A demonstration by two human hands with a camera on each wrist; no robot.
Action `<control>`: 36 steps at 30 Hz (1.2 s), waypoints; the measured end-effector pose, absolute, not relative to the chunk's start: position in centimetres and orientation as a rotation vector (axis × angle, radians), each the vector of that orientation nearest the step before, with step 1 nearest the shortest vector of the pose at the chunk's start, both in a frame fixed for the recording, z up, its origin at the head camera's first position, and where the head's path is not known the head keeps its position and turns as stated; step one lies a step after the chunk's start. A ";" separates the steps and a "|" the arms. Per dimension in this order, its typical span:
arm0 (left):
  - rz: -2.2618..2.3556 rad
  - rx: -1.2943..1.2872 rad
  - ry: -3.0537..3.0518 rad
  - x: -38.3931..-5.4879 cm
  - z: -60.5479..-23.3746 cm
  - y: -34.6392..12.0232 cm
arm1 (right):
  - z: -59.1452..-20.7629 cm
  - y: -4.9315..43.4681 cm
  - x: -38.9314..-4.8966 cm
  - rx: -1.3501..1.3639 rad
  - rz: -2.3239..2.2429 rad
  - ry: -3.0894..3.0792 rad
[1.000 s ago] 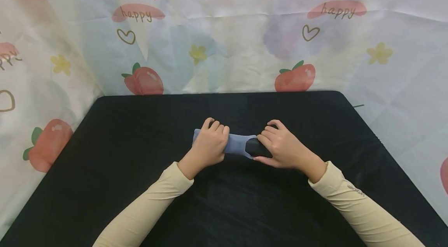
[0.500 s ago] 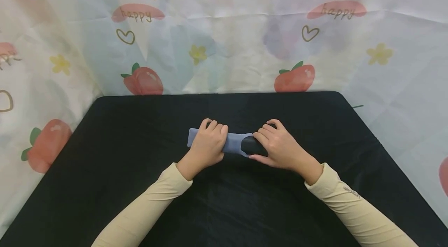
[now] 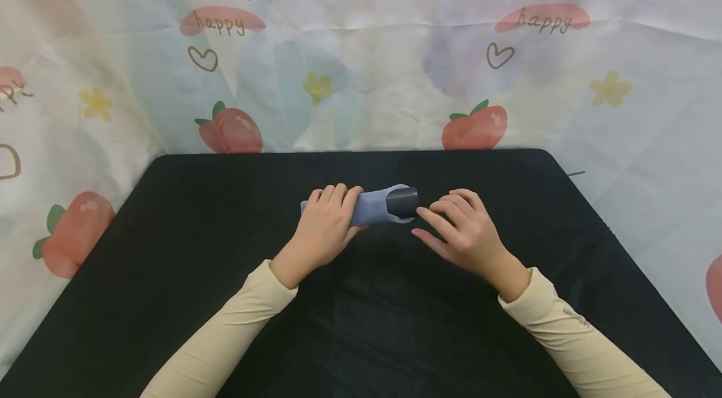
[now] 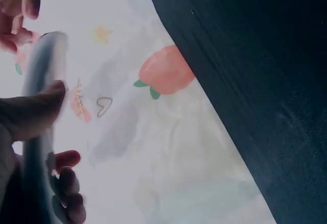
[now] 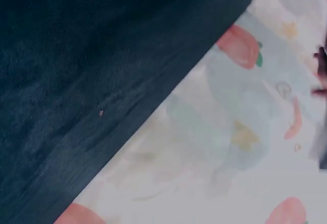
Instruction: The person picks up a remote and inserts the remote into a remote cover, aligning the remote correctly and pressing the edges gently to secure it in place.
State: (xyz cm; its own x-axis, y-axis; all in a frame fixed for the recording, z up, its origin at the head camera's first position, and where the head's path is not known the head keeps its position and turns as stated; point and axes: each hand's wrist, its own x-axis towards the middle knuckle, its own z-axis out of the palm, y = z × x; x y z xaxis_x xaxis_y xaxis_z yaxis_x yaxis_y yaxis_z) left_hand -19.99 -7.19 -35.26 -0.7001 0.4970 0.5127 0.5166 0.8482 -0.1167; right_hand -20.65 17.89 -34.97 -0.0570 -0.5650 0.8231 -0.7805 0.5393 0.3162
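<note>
My left hand (image 3: 324, 222) grips a long blue-grey holder (image 3: 372, 205) around its left part, fingers over the top and thumb below. From the holder's right end, with its curved cut-out, a smooth dark piece (image 3: 402, 202) sticks out. What the dark piece is cannot be told. Just right of it is my right hand (image 3: 468, 232), fingers loosely bent and thumb apart, index fingertip right by the dark end. Seen from the left wrist, the holder (image 4: 38, 75) stands upright and blurred, the left thumb (image 4: 38, 109) across it. Only a sliver shows at the right wrist view's edge.
Under both hands is a table with a black cloth (image 3: 361, 323). A pale curtain (image 3: 372, 72) printed with fruit, hearts and "happy" hangs along the table's far edge and left side. In the right wrist view a tiny speck (image 5: 101, 112) lies on the dark cloth.
The right hand has let go of the dark end and moved slightly right, its fingers spreading. The left hand has raised and tilted the holder, its right end now higher.
</note>
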 end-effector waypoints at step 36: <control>-0.600 -0.544 -2.500 -18.4 -36.1 -6.2 | -37.5 13.8 -21.8 1.072 0.684 -1.404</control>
